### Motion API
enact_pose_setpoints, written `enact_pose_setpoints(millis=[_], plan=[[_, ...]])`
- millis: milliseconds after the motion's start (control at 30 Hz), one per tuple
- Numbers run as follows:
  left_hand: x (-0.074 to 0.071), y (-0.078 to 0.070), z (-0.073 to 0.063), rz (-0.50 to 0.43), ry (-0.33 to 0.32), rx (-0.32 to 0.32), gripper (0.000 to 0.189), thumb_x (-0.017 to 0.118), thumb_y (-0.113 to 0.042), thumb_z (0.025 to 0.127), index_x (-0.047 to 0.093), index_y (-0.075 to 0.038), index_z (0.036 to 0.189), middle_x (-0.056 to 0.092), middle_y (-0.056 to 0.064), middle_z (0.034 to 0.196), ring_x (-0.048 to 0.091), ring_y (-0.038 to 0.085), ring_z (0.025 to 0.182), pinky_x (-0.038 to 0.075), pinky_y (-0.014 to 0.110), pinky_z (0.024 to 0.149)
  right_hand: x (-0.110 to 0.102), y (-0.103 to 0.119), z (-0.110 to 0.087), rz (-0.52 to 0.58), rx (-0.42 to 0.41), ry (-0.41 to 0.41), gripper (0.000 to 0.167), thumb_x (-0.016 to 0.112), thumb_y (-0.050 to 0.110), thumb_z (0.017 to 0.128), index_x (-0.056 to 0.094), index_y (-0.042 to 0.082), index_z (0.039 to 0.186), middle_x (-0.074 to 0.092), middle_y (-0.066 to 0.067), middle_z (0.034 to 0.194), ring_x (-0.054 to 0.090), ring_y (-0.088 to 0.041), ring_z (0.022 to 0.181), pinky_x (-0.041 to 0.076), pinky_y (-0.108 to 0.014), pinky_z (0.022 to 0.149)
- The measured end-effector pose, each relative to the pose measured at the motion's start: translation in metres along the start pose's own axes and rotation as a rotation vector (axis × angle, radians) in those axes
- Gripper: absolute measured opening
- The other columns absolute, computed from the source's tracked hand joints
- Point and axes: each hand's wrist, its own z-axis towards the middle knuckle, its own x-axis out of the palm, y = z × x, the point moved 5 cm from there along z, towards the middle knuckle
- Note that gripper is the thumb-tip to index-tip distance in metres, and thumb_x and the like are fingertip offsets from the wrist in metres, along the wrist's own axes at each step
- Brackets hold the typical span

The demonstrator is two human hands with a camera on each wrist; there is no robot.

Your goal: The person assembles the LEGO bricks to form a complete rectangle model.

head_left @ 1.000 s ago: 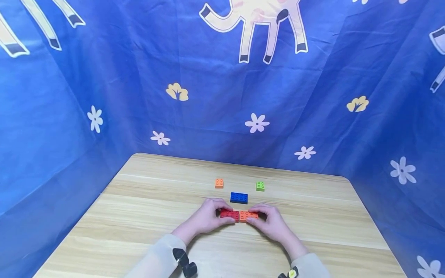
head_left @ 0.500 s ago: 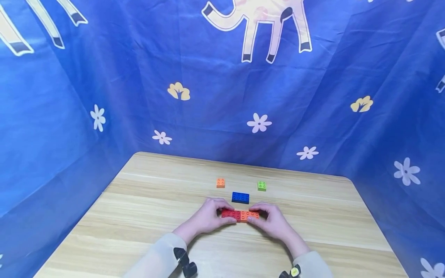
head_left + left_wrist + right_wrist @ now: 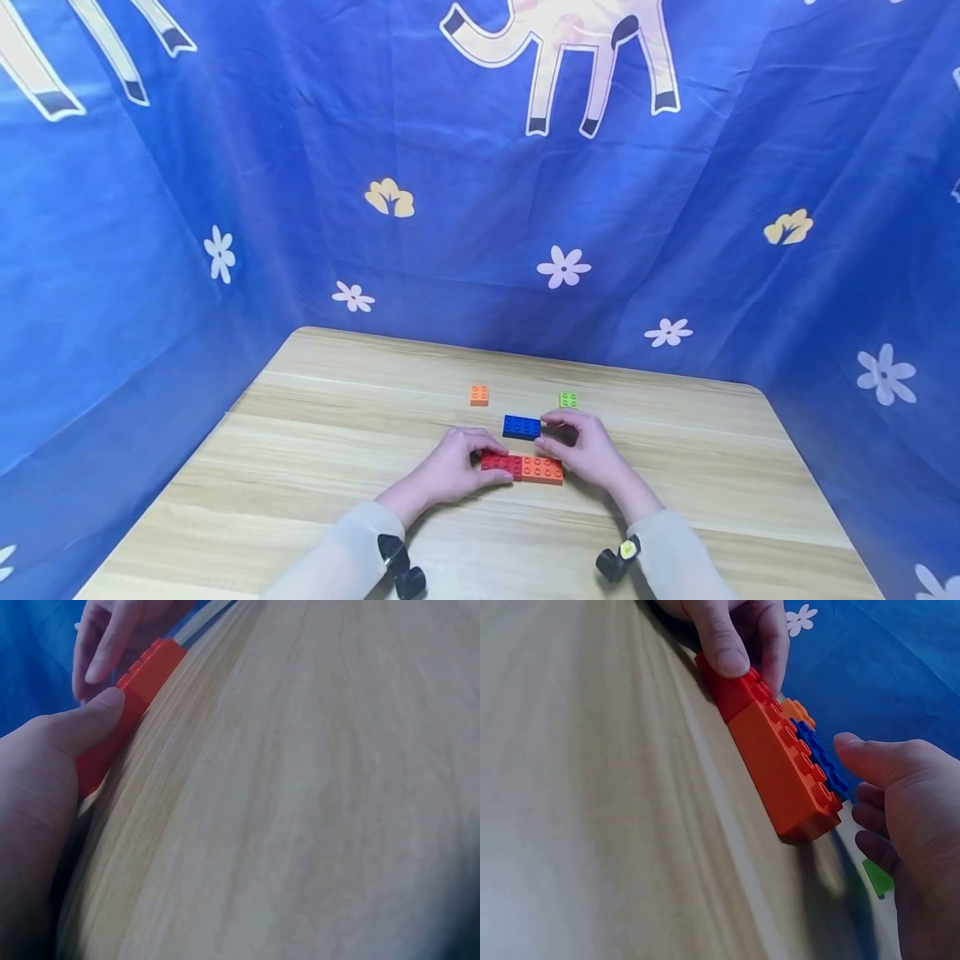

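Note:
My left hand (image 3: 448,468) holds the red brick (image 3: 498,463) between thumb and fingers on the wooden table. End to end with it, touching, lies a long orange brick (image 3: 543,471), which no hand holds. Behind this pair sits a dark blue brick (image 3: 519,427). My right hand (image 3: 588,450) is at the blue brick's right end, thumb and fingers spread apart. In the right wrist view, a gap shows between the right thumb (image 3: 866,757) and the blue brick (image 3: 821,759). Part of the red brick is hidden under the left fingers.
A small orange brick (image 3: 479,396) stands farther back on the table (image 3: 360,400). Near the right fingertips is a small green brick (image 3: 568,400), partly covered by them. A blue patterned cloth (image 3: 465,250) surrounds the table at the back and sides.
My right hand has let go of the long orange brick and moved back to the blue brick. The small gap between red and orange bricks has closed. The left hand keeps its hold.

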Motion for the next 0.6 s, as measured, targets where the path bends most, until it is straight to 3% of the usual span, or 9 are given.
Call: enact_pose_setpoints(millis=[200, 600], plan=[[0.0, 0.0, -0.001, -0.003, 0.002, -0.005, 0.041, 0.089, -0.047, 0.086, 0.082, -0.019, 0.114, 0.073, -0.019, 0.107, 0.065, 0.004, 0.1, 0.048, 0.04, 0.097, 0.006, -0.006, 0.013, -0.022, 0.07, 0.031, 0.051, 0.087, 0.025, 0.091, 0.071, 0.0, 0.132, 0.072, -0.008, 0.129, 0.067, -0.026, 0.119, 0.05, -0.048, 0.107], [0.001, 0.0, -0.001, 0.003, 0.004, -0.021, 0.041, 0.087, -0.05, 0.086, 0.081, -0.022, 0.114, 0.072, -0.02, 0.107, 0.063, 0.004, 0.1, 0.047, 0.04, 0.097, 0.019, -0.015, 0.022, -0.017, 0.086, 0.04, 0.039, 0.088, 0.023, 0.091, 0.076, 0.009, 0.126, 0.074, 0.0, 0.123, 0.067, -0.022, 0.119, 0.049, -0.046, 0.108]])
